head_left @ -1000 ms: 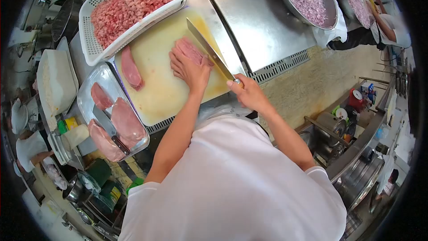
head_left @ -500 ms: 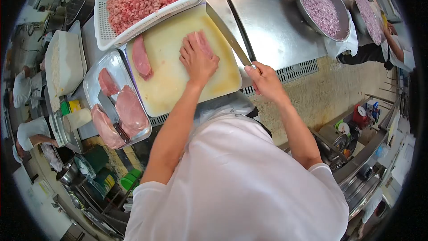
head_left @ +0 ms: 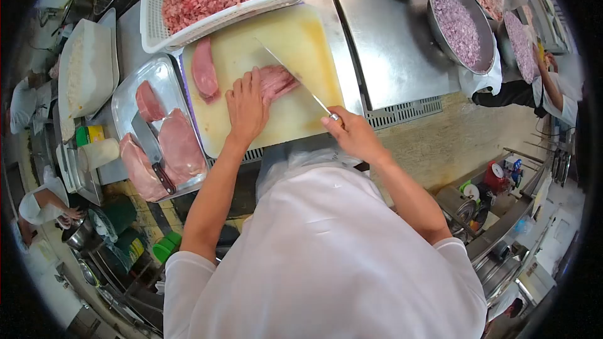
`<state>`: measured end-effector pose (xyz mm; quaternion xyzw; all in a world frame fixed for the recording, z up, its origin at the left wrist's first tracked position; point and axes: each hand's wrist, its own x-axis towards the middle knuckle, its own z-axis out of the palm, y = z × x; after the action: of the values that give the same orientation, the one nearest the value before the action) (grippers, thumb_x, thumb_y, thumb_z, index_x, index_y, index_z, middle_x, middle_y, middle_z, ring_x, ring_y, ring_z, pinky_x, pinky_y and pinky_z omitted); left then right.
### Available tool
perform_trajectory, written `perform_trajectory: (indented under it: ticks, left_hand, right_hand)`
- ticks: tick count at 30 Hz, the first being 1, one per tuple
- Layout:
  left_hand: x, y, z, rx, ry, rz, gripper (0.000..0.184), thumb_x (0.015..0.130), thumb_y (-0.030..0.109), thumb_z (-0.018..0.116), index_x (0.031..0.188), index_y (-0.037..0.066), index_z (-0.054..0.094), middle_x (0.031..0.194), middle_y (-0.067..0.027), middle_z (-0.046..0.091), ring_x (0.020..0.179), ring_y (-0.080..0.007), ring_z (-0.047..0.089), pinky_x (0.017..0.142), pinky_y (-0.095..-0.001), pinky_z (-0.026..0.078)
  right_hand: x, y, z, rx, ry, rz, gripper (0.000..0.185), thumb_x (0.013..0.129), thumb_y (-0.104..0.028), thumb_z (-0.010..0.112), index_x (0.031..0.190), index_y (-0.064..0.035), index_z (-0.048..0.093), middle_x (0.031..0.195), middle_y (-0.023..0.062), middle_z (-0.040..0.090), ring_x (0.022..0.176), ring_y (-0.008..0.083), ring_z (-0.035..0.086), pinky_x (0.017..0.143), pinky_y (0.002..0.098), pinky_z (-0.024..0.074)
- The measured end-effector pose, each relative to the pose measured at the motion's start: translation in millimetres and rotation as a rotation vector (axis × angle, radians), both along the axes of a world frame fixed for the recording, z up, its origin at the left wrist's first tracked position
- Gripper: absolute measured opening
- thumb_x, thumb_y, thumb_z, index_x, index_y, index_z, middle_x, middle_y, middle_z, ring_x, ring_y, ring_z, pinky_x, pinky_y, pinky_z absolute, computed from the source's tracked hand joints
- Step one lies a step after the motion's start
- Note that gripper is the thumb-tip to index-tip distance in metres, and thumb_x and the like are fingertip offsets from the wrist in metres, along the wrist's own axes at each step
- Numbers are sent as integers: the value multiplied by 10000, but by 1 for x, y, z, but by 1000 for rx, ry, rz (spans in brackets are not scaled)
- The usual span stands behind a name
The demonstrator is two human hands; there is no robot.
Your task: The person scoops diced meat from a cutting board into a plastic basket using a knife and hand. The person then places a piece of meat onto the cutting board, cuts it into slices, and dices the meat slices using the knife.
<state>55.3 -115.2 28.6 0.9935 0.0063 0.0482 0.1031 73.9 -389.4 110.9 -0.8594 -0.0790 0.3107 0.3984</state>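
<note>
A stack of raw meat strips (head_left: pixel 278 81) lies across the yellowed cutting board (head_left: pixel 242 132). My left hand (head_left: pixel 247 105) presses on its left end, fingers pointing away from me and holding it down. In my right hand (head_left: pixel 357 135) is the handle of a long knife (head_left: pixel 308 93), fingers wrapped around it. The blade slants up and left over the right part of the meat; whether its edge touches cannot be told. Another piece of raw meat (head_left: pixel 204 69) rests at the board's left side.
A white basket (head_left: pixel 220 22) of diced meat stands behind the board. To the left, a metal tray (head_left: pixel 122 103) holds raw meat pieces and a second knife (head_left: pixel 154 154). Bowls of chopped onion (head_left: pixel 455 25) stand at right. Other people work on both sides.
The knife has swung from the board's right edge to over the meat. My left hand has shifted to the meat's left end, and the meat now lies more sideways.
</note>
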Motion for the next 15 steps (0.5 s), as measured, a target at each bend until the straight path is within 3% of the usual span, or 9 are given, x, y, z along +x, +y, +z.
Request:
perform_trajectory:
  ticks: [3, 6, 9, 12, 15]
  left_hand:
    - [0, -8, -3, 40, -25, 86, 848, 881, 347, 749, 1551, -21, 379, 1441, -179, 495, 1264, -362, 480, 1006, -522, 385]
    - [-2, -11, 7, 28, -8, 89, 845, 895, 329, 735, 1572, -8, 357, 1482, -179, 481, 1295, -378, 473, 1027, -548, 379]
    - [1, -4, 0, 40, -2, 73, 874, 875, 364, 758, 1560, -15, 370, 1441, -172, 489, 1280, -367, 473, 1008, -552, 377]
    - [3, -10, -6, 48, -17, 107, 912, 846, 430, 786, 1535, -25, 399, 1342, -166, 523, 1218, -343, 490, 974, -521, 384]
    - [0, -16, 13, 28, -24, 99, 929, 832, 441, 794, 1531, -28, 399, 1329, -168, 523, 1210, -343, 491, 965, -498, 380]
  right_hand:
    - [8, -3, 5, -42, 40, 7, 601, 1037, -495, 584, 1317, 35, 622, 874, 216, 729, 827, 370, 710, 790, 442, 541]
    - [3, -4, -12, 29, 49, -22, 557, 1040, -426, 623, 1357, 31, 610, 802, 128, 637, 700, 205, 589, 682, 374, 497]
    - [1, 0, -11, -9, 92, -36, 565, 1035, -428, 627, 1334, 50, 623, 829, 152, 661, 712, 211, 585, 691, 378, 498]
    - [1, 6, 7, -104, 49, 17, 650, 1027, -504, 569, 1369, 48, 601, 964, 262, 720, 930, 381, 706, 875, 450, 531]
    - [-1, 6, -1, -117, 32, 11, 651, 1026, -504, 567, 1364, 50, 609, 920, 248, 720, 888, 375, 710, 855, 444, 536]
